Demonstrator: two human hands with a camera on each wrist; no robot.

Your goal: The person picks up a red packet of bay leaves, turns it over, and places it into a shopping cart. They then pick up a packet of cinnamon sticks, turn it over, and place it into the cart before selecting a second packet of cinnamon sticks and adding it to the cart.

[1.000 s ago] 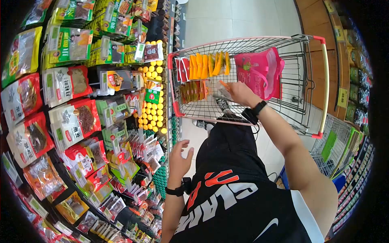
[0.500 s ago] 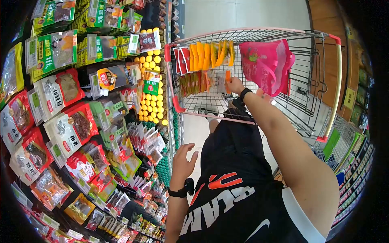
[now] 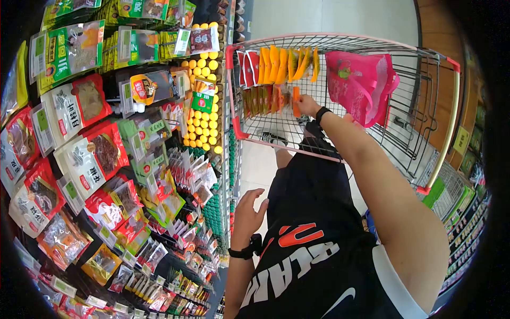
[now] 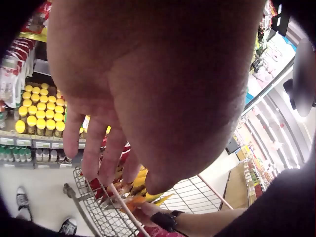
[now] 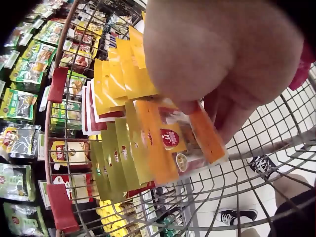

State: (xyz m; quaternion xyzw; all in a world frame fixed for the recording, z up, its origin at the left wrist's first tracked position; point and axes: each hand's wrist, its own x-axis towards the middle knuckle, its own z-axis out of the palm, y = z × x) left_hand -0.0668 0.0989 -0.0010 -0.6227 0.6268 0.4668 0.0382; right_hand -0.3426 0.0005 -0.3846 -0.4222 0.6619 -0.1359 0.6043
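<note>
My right hand reaches into the shopping cart and pinches an orange-edged clear food packet by its top, thumb on the near face. The packet stands upright right beside a similar orange-edged packet. That one ends a row of olive-green packets. Behind this row stand several yellow packets and white-and-red packets. My left hand hangs between my body and the shelf, holding nothing, fingers loosely bent and thumb apart.
A pink bag lies in the cart toward the handle. The shelf on the left carries hanging spice packets and yellow-capped bottles. Another cart stands at the right.
My right hand has brought the packet left to the end of the olive-green row and turned it upright. The view has shifted slightly; my left hand stays much the same.
</note>
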